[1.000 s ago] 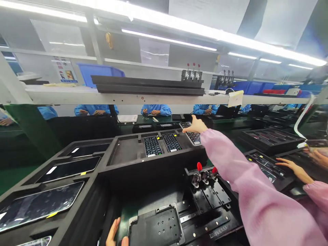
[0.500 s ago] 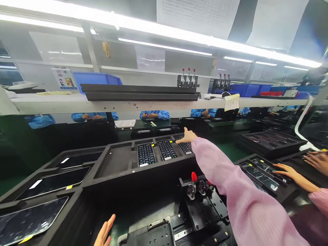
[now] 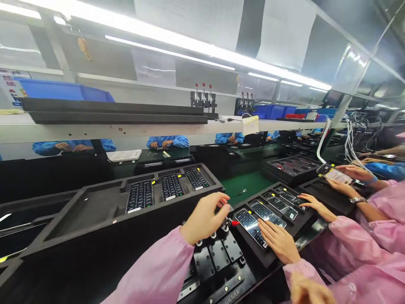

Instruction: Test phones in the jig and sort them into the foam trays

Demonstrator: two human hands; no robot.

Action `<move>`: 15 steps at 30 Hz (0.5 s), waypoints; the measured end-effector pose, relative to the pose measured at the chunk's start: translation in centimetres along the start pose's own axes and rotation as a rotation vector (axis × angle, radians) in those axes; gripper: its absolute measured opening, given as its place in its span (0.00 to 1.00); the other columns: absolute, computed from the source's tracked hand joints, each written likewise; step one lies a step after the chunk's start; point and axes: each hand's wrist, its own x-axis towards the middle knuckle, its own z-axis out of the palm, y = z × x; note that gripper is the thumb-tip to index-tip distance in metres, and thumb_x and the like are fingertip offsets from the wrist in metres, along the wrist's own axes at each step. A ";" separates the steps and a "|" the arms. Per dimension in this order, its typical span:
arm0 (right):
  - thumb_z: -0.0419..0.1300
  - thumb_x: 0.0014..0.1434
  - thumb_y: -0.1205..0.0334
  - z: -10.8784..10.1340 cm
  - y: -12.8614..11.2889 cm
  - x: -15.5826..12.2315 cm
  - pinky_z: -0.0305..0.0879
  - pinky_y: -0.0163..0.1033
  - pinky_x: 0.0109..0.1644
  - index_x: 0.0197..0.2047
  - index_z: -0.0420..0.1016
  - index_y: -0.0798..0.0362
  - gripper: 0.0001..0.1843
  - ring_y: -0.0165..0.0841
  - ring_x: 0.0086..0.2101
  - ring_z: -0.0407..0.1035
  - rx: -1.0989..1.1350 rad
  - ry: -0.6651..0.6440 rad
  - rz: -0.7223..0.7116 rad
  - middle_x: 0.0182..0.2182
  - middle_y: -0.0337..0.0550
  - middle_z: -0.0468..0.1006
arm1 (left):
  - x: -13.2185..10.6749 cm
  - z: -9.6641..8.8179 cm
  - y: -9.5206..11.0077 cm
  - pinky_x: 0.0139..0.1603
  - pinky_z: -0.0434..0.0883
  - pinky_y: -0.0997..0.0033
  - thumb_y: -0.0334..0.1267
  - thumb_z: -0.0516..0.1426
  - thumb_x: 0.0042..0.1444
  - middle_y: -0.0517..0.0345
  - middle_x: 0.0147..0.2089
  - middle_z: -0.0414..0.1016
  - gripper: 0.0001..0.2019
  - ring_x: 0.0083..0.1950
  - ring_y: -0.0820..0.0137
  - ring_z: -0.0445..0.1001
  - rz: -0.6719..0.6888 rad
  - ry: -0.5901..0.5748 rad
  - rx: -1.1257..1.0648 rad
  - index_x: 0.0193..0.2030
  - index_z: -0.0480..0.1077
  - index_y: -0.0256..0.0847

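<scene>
My left hand [image 3: 204, 217] reaches in from the lower left in a pink sleeve, its fingers curled onto a red-tipped toggle clamp [image 3: 233, 222] on the black metal fixture [image 3: 221, 264] in front of me. Flat and open, my right hand [image 3: 278, 240] rests on a phone [image 3: 249, 220] that lies in a black foam tray [image 3: 305, 226] to the right of the fixture. Two more phones sit in that tray. A co-worker's hand [image 3: 313, 204] touches the tray's far end.
A large black foam tray [image 3: 95, 207] holding three key-grid parts [image 3: 139, 196] stands behind the fixture. Green mat [image 3: 245, 183] shows beyond it. Other people in pink sleeves work at the right, and people in blue sit across under a white shelf [image 3: 126, 128].
My right hand left the key-grid tray and came down onto the phone at the right. My left hand rose from the fixture's front edge to the clamps. The view swung right.
</scene>
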 end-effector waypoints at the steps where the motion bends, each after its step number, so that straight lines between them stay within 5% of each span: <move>1: 0.34 0.62 0.66 0.9 2.5 0.0 0.67 0.37 0.47 0.43 0.74 0.50 0.26 0.24 0.41 0.72 -0.013 -0.043 0.005 0.43 0.42 0.77 | 1.8 1.6 -0.2 0.47 0.68 0.64 0.38 0.53 0.56 0.54 0.43 0.74 0.12 0.44 0.66 0.72 0.017 -0.084 0.004 0.47 0.69 0.40; 5: 0.47 0.60 0.60 3.6 9.7 0.2 0.56 0.50 0.60 0.53 0.67 0.37 0.19 0.35 0.55 0.60 -0.097 -0.235 0.023 0.54 0.33 0.68 | 9.1 7.2 -2.1 0.40 0.72 0.66 0.39 0.60 0.50 0.56 0.39 0.76 0.13 0.38 0.68 0.74 -0.024 -0.311 0.008 0.43 0.71 0.41; 7: 0.46 0.61 0.59 4.2 11.4 -0.3 0.49 0.55 0.63 0.58 0.59 0.34 0.22 0.39 0.59 0.52 -0.167 -0.344 0.034 0.59 0.28 0.59 | 12.5 9.0 -3.5 0.40 0.72 0.66 0.40 0.57 0.56 0.57 0.39 0.74 0.10 0.37 0.71 0.74 -0.091 -0.359 0.021 0.42 0.70 0.37; 11: 0.41 0.64 0.60 3.8 11.2 -1.2 0.49 0.53 0.64 0.63 0.50 0.36 0.24 0.38 0.61 0.46 -0.259 -0.433 0.033 0.62 0.25 0.51 | 17.1 11.8 -6.2 0.44 0.71 0.63 0.42 0.50 0.62 0.55 0.48 0.69 0.14 0.44 0.67 0.72 -0.226 -0.290 0.011 0.48 0.67 0.35; 15: 0.48 0.60 0.51 2.9 8.4 -1.9 0.59 0.51 0.58 0.59 0.55 0.29 0.23 0.40 0.58 0.55 -0.266 -0.409 -0.135 0.57 0.22 0.60 | 18.4 14.2 -8.0 0.47 0.69 0.61 0.43 0.48 0.63 0.54 0.51 0.66 0.18 0.45 0.65 0.71 -0.299 -0.089 -0.051 0.49 0.65 0.29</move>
